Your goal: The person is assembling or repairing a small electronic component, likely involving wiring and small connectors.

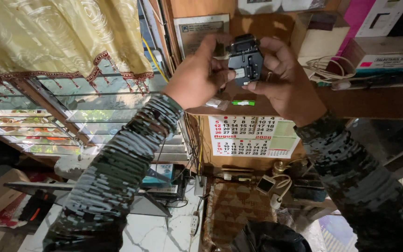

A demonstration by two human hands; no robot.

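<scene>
Upper centre of frame — left hand and right hand both closed around a small black device, fingers on its flap (a cleaver-type tool, possibly). Step: working the mechanism. Next calls for steady grip above the calendar.

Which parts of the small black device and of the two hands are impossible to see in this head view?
- Black device: its back and lower left edge, covered by the fingers of both hands.
- Left hand: its palm, turned away; only the back shows.
- Right hand: its fingertips behind the device.
- Small green piece on the wooden shelf: too small to identify.
</scene>
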